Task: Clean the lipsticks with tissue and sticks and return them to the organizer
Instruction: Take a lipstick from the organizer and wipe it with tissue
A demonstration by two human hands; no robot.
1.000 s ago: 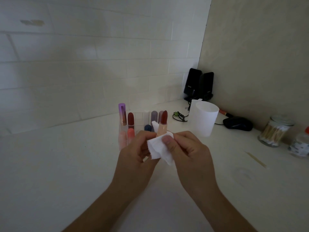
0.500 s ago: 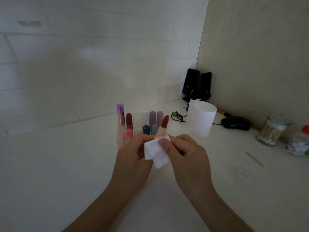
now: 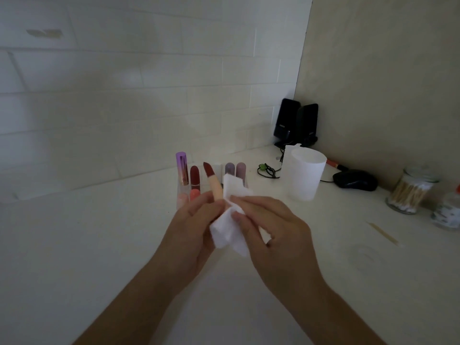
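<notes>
The left hand (image 3: pixel 191 230) curls its fingers and thumb round the peach tube of an uncapped lipstick (image 3: pixel 214 186), whose dark red tip leans up and to the left, just in front of the clear organizer (image 3: pixel 179 191) that holds the other lipsticks on the white counter (image 3: pixel 74 245). The right hand (image 3: pixel 276 235) pinches a folded white tissue (image 3: pixel 227 232) between thumb and fingertips, pressing it against the tube's right side. A wooden stick (image 3: pixel 384 234) lies well apart on the right, near a jar of cotton swabs (image 3: pixel 410 190).
</notes>
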